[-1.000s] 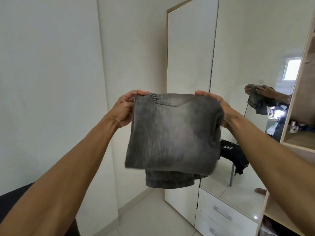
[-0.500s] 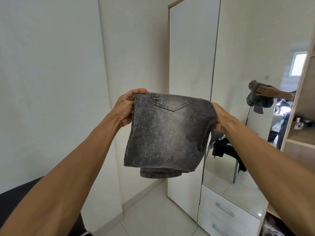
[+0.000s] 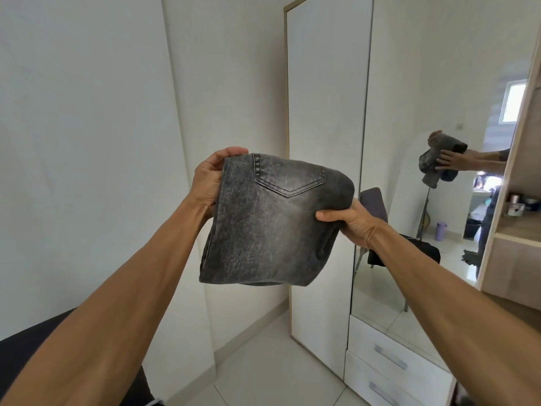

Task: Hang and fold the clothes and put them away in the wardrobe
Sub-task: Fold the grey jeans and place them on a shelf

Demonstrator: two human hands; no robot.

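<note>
I hold the folded grey jeans (image 3: 272, 230) up in front of the wardrobe door (image 3: 325, 142). The denim is probably heavy and fairly stiff, sagging where unsupported, so I grip it at the folds. With both arms outstretched, my left hand (image 3: 210, 180) pinches the upper left corner and my right hand (image 3: 354, 221) clamps the right fold.

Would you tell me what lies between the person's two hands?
The folded grey jeans, gripped by left hand and right hand, in the head view.

Folded grey stone-washed jeans (image 3: 272, 227), back pocket facing the viewer, hanging upright between the left hand (image 3: 209, 178) at the top corner and the right hand (image 3: 351, 222) lower; white wardrobe (image 3: 325, 112) beyond both hands.
</note>
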